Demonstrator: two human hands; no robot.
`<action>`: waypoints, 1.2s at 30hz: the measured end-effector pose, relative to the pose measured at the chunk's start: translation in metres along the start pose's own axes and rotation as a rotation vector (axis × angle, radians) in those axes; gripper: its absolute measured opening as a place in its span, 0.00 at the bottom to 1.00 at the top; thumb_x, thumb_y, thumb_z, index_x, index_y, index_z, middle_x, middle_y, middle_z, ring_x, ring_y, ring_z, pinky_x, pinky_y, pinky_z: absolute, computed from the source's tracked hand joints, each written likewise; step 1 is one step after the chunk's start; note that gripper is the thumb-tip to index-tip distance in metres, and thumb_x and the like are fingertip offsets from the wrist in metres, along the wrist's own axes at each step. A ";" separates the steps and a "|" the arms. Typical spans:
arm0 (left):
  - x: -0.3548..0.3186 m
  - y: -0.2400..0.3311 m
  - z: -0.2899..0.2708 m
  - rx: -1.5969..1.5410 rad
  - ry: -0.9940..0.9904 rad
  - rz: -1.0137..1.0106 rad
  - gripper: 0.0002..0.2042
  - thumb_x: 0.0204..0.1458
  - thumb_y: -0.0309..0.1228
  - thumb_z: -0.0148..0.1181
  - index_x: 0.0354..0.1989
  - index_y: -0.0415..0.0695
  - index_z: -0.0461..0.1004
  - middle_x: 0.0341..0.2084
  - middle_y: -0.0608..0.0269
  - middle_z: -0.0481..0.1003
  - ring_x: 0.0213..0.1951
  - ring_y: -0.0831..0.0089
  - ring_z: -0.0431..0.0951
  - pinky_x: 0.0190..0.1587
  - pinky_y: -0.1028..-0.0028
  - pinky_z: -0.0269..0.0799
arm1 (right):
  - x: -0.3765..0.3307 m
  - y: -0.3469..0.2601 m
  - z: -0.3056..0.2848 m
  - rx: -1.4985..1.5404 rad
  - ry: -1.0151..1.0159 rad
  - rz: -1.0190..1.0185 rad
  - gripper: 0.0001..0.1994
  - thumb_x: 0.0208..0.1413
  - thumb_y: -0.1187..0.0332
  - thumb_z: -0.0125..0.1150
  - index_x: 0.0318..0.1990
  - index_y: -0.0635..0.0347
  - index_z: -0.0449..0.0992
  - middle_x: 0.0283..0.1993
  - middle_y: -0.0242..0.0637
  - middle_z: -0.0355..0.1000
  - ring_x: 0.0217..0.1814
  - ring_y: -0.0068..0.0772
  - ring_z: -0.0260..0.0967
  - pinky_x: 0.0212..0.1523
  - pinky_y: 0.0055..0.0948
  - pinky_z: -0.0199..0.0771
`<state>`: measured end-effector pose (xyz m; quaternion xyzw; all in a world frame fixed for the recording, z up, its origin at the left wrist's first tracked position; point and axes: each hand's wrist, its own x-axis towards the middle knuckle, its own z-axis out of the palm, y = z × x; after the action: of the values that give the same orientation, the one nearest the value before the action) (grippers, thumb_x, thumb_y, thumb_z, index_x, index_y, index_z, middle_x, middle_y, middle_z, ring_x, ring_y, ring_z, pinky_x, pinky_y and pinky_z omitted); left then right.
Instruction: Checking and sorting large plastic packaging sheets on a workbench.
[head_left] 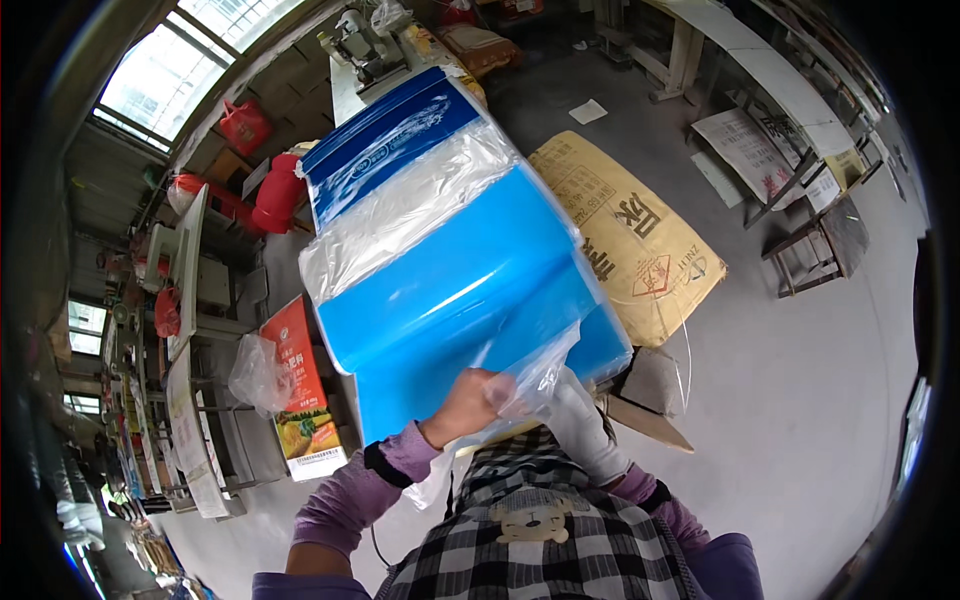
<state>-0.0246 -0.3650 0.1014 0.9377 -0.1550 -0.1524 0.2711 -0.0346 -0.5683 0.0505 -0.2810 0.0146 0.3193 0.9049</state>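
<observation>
One broad, layered stack of glossy blue plastic sheeting spreads before the wearer, its near edge close to the body, presumably so both hands reach it without stretching. Against its right edge lies a large yellow sack with dark printing; whether it props anything or is merely parked there, I cannot tell. Between the stack's far edge and its middle runs a wrinkled band of clear, shiny plastic, probably kept flat by its own spread. Off the left edge leans a tall red-orange printed bag, apart from the work.

At the near edge, toward the right corner, a thin flap of translucent film rises off the blue. The bare left hand closes around its margin, likely because such slippery film needs a firm pinch. The white-gloved right hand (the only gloved one) sits beneath the film's right side; its fingers are hidden, so its grip is unclear.
</observation>
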 end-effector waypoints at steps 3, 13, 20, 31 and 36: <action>0.014 0.014 0.007 -0.421 0.257 0.087 0.19 0.45 0.43 0.71 0.39 0.42 0.80 0.21 0.50 0.76 0.25 0.70 0.78 0.28 0.65 0.70 | -0.009 -0.003 0.005 -0.256 -0.040 -0.093 0.42 0.51 0.50 0.66 0.66 0.62 0.51 0.65 0.41 0.55 0.68 0.38 0.54 0.64 0.38 0.57; 0.016 -0.003 -0.016 -0.977 -0.134 -0.181 0.12 0.54 0.22 0.60 0.47 0.40 0.76 0.47 0.61 0.77 0.43 0.73 0.78 0.47 0.73 0.74 | 0.013 -0.003 0.023 -0.819 0.189 -0.273 0.36 0.46 0.63 0.74 0.59 0.65 0.59 0.53 0.43 0.67 0.48 0.30 0.72 0.45 0.29 0.75; 0.012 -0.002 -0.031 -1.093 -0.068 -0.151 0.15 0.52 0.16 0.57 0.49 0.38 0.75 0.50 0.60 0.75 0.44 0.76 0.77 0.47 0.76 0.74 | 0.019 -0.013 0.043 -0.974 0.418 -0.599 0.25 0.45 0.63 0.74 0.46 0.63 0.66 0.42 0.38 0.68 0.38 0.29 0.74 0.37 0.28 0.75; 0.002 -0.012 -0.022 -1.055 0.043 -0.234 0.15 0.51 0.16 0.58 0.48 0.38 0.75 0.35 0.63 0.76 0.32 0.78 0.77 0.40 0.77 0.76 | 0.026 -0.005 0.027 -0.836 0.324 -0.384 0.07 0.50 0.76 0.60 0.26 0.61 0.67 0.28 0.33 0.68 0.28 0.25 0.65 0.35 0.22 0.66; 0.018 -0.052 -0.033 -0.660 0.098 -0.134 0.12 0.53 0.16 0.49 0.43 0.36 0.76 0.27 0.65 0.70 0.29 0.79 0.73 0.32 0.77 0.69 | 0.026 -0.007 0.014 -0.177 0.422 -0.240 0.08 0.49 0.81 0.48 0.24 0.55 0.62 0.29 0.29 0.67 0.30 0.20 0.63 0.37 0.21 0.65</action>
<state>0.0142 -0.3147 0.0953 0.8137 -0.0223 -0.1667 0.5565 -0.0119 -0.5509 0.0611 -0.4194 0.1418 0.1440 0.8850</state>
